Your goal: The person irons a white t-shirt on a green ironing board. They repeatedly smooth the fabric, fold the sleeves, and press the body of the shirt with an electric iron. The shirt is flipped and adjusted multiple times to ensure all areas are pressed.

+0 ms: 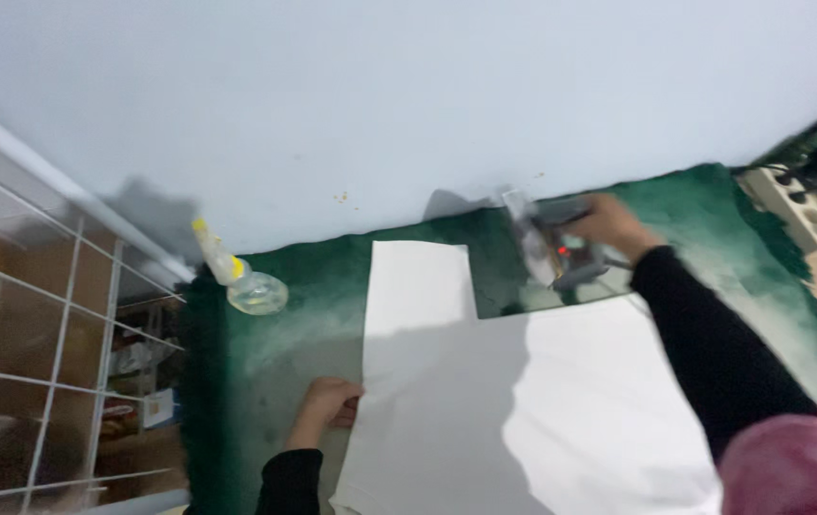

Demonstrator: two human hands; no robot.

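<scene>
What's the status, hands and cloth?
Left hand flat on white cloth edge. Right hand grips iron on green mat, off the cloth. Spray bottle clear at far left.

A home ironing spot: green padded board (332, 277), iron (561, 253), wire shelf (55, 362).

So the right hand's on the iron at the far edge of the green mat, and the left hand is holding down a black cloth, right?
Not quite: the head view shows the cloth is white, not black. The left hand presses its edge on the green mat, while the right hand grips the iron.
</scene>
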